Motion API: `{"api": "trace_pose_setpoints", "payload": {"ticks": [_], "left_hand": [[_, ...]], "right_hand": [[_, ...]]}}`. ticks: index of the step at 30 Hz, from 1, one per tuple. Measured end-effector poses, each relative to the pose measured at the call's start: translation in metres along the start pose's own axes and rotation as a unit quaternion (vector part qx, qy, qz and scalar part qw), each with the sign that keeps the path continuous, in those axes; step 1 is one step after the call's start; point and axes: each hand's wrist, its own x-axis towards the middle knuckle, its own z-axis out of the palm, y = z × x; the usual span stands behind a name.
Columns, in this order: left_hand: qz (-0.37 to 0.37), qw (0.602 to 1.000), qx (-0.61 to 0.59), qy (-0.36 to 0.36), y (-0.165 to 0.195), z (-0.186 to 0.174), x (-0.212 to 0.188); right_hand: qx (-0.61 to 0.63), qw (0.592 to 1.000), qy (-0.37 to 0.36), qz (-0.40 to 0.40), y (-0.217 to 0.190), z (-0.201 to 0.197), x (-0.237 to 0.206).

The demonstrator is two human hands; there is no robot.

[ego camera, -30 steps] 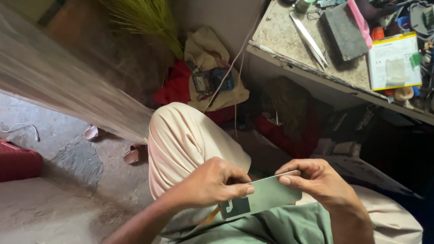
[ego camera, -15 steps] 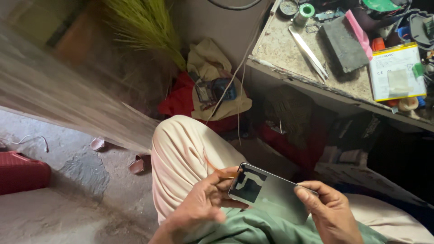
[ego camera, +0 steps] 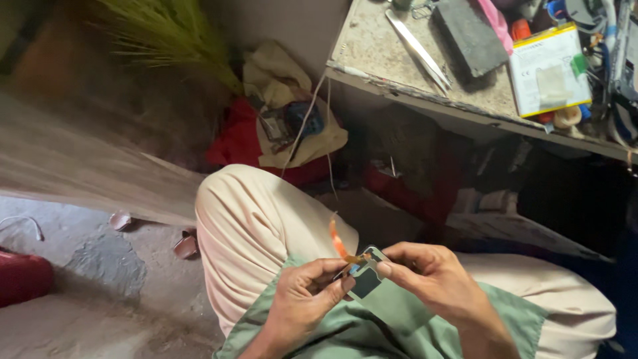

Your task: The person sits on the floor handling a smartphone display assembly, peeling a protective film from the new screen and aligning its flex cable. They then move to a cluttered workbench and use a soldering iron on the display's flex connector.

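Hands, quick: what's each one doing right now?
Left hand: closed, pinching the orange ribbon strip at the corner of the phone panel.
Right hand: closed on the phone panel's upper edge, steadying it over the lap.

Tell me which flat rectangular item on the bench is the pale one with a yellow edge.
It is the battery pack, toward the bench's right end. The dark grey slab to its left is plain and unlabelled, beside the metal tweezers.
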Motion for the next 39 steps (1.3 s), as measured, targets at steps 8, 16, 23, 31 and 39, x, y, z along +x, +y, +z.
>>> {"api": "trace_pose_setpoints", "payload": {"ticks": [8,16,23,31,39], "left_hand": [[0.147,0.966,0.21,-0.007,0.029,0.002,-0.013],[0.221,0.947,0.232,-0.025,0.042,0.008,-0.016],[0.208,0.941,0.266,-0.012,0.043,0.008,-0.019],[-0.016,0.995,-0.053,-0.085,0.032,0.002,-0.01],[-0.021,0.993,-0.095,-0.067,0.026,0.004,-0.003]], "right_hand": [[0.139,0.981,-0.005,-0.133,0.005,0.016,-0.003],[0.157,0.974,0.041,-0.155,0.026,0.021,-0.005],[0.094,0.979,0.074,-0.164,0.015,0.028,-0.011],[0.232,0.965,0.106,-0.051,0.012,0.031,-0.008],[0.292,0.95,0.099,-0.036,0.016,0.028,0.006]]}}
